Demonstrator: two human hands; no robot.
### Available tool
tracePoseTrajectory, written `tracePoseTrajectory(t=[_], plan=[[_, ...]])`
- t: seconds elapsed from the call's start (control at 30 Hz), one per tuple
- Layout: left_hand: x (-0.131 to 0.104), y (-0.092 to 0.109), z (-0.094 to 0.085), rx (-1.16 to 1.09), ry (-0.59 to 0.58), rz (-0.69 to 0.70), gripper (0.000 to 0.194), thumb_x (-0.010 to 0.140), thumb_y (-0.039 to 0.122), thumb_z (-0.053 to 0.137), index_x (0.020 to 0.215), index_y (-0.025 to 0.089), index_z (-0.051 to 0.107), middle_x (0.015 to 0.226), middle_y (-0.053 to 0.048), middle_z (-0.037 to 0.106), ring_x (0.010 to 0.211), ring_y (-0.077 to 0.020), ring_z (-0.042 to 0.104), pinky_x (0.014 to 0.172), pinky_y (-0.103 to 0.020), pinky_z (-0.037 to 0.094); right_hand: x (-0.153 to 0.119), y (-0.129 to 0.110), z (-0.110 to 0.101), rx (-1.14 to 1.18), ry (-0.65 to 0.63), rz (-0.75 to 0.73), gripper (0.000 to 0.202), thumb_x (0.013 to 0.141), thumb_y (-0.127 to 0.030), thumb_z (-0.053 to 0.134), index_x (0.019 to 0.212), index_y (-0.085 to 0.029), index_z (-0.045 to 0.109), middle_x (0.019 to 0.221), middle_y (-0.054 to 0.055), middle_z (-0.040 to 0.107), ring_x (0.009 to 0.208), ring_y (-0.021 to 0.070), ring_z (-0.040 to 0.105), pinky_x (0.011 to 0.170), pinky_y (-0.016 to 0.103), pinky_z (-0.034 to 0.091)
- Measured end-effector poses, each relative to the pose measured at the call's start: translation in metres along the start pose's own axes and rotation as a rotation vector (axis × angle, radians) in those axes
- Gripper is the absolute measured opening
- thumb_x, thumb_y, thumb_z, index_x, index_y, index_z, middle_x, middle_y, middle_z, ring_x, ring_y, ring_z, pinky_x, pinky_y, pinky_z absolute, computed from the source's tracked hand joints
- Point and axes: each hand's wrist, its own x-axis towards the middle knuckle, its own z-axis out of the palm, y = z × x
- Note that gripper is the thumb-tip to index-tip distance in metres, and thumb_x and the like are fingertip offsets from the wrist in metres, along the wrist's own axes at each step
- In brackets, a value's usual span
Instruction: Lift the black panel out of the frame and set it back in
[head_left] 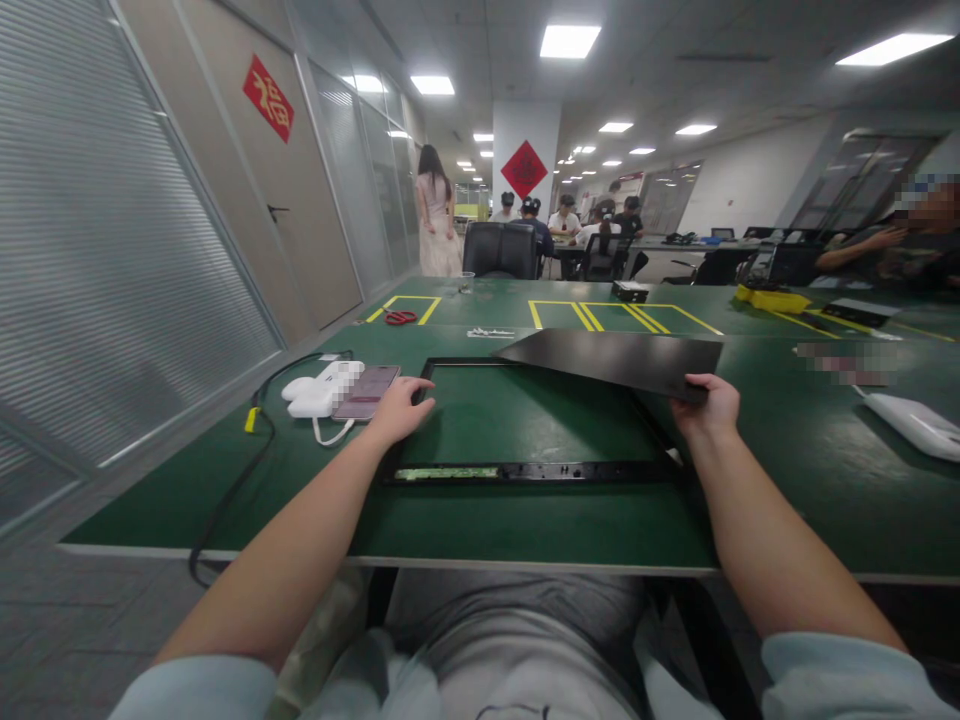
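Observation:
My right hand (709, 402) grips the near right corner of a thin dark flat panel (622, 358), which is tilted above the table. Under it, a black rectangular frame (577, 471) lies flat, and green tabletop shows through its middle. A greenish strip (446, 474) runs along the left part of the frame's near side. My left hand (405, 408) is at the frame's left side, fingers apart and holding nothing. Just left of that hand lies a phone (367, 392), beside a white device (324, 390) with a white cable. The panel hides part of the frame's far and right sides.
Red-handled scissors (400, 317) lie at the far left of the green table (787, 480). A black cable (232, 490) hangs over the near left edge. At right are a white device (911, 424) and a yellow object (772, 299). Several people sit farther back.

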Motion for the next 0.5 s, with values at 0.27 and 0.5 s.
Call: tracePoseTrajectory(t=[0.27,0.5], plan=[[0.003,0.023,-0.010,-1.093,0.163,-0.430,0.021,0.082,0.030,0.070,0.098,0.017,0.069,0.099,-0.010,0.073,0.098,-0.0189,0.070,0.092,-0.027,0.054,0.008,-0.002,-0.011,-0.098,-0.236,-0.029,0.020,0.061,-0.021,0.059,0.080,-0.023,0.058,0.069,0.002,0.061,0.068,0.0213,0.066,0.067,0.037,0.062],[-0.004,0.034,-0.029,-1.360,-0.135,-0.592,0.037,0.097,0.032,0.051,0.116,0.004,0.066,0.082,-0.015,0.074,0.066,-0.0213,0.071,0.059,-0.029,0.059,-0.001,-0.006,-0.012,-0.225,-0.352,0.024,0.037,0.061,-0.028,0.058,0.095,-0.022,0.072,0.074,0.008,0.071,0.087,0.0337,0.072,0.077,0.048,0.060]])
